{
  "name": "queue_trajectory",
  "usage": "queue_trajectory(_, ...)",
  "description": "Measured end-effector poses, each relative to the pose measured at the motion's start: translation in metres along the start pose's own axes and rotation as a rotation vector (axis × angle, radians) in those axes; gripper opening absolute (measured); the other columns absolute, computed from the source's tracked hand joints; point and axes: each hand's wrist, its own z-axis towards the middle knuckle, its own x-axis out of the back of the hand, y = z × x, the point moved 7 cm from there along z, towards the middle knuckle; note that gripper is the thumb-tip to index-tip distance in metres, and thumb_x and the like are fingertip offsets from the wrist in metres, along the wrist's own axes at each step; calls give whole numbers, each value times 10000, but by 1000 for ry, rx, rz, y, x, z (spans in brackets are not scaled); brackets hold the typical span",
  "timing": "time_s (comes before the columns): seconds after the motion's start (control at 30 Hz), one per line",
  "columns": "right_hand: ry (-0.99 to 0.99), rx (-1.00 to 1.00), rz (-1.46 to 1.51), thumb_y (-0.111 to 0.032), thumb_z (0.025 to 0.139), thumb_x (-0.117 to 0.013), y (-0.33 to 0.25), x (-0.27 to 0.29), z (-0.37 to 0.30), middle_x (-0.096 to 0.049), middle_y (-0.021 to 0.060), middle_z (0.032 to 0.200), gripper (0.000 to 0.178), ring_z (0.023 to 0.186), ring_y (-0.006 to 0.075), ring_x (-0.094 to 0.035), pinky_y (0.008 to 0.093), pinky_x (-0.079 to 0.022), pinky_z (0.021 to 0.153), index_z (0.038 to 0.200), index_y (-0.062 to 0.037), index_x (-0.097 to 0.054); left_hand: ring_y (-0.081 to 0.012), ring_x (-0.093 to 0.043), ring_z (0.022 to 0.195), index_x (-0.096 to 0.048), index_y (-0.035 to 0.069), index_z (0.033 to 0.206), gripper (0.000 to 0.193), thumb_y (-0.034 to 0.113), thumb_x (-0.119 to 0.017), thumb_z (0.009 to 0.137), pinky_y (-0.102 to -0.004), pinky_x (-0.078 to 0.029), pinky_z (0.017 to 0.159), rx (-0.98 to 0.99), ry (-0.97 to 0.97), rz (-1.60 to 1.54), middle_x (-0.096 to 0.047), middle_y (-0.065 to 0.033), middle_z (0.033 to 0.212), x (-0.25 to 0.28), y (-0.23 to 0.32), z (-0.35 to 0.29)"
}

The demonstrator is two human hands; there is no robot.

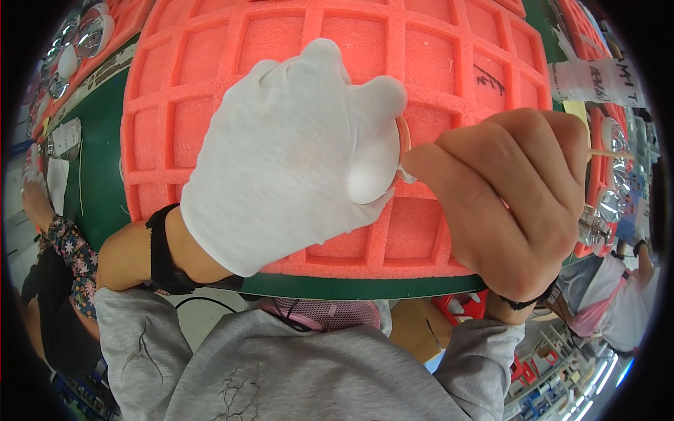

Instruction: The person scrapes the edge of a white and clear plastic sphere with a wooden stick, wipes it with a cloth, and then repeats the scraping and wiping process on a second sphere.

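Observation:
My left hand point(281, 161), in a white glove, is closed round a glossy round disc point(373, 175) with an orange-brown rim. The disc looks like a lens, and the glove hides most of it. My bare right hand point(509, 196) is closed on a thin cotton swab. Its white tip point(406, 176) shows at the fingertips, against the disc's rim, and a pale wooden stick point(609, 153) comes out on the far side of the fist. Both hands are above a pink foam tray point(344, 265) with square pockets.
The tray lies on a green tabletop point(365, 286). Clear glass domes point(91, 35) sit in another pink tray at far left, with more glass pieces point(609, 203) at right. A co-worker's arm point(38, 196) reaches in at left; another person point(618, 302) is at right.

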Motion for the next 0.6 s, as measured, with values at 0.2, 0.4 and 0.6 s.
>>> queue_trajectory(0.2,283,47,101,-256,482,-608,5,1,-7,-618,38,725,383,619,198,-551,331,-357,577,772,-37,-730,-316,-585,836,-641,190,1155,577,243,-865,626,-434,-489,731,12,-9,39,-548,-80,977,-2,0,-1)
queue_trajectory(0.4,228,79,63,-214,497,-652,5,-1,-2,-615,38,727,342,619,199,-545,332,-348,572,780,-39,-729,-309,-586,837,-637,190,1158,578,240,-863,629,-433,-489,727,8,-10,0,-547,-81,971,-1,-1,-1)
queue_trajectory(0.6,163,109,-36,-161,519,-711,8,-5,-2,-612,38,731,298,626,200,-541,329,-342,574,792,-43,-728,-299,-583,832,-636,185,1156,586,226,-872,621,-428,-490,725,40,-52,57,-546,-75,961,-1,-2,-1)
